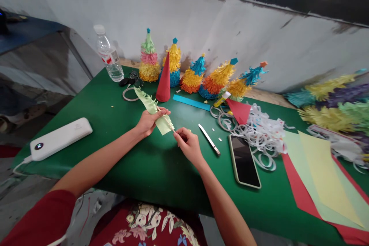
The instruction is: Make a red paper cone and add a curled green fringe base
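A pale green fringed paper strip [150,104] is pinched in my left hand [148,122], its cut, curling edge facing up and right. My right hand [188,144] closes on the lower end of a thin pale stick [170,123], which lies along the strip's fringe. Just beyond my hands stands a plain red paper cone [164,84]. A flat blue paper strip [191,102] lies to the cone's right. Nearer my right hand is a white utility knife [209,140], among small paper scraps.
Several fringed paper trees [173,59] line the wall, beside a water bottle [108,55]. A power bank [61,138] lies left. Rightward are a phone [244,161], glue stick [221,99], red paper cone [240,110], white paper curls [266,128] and coloured sheets [323,169].
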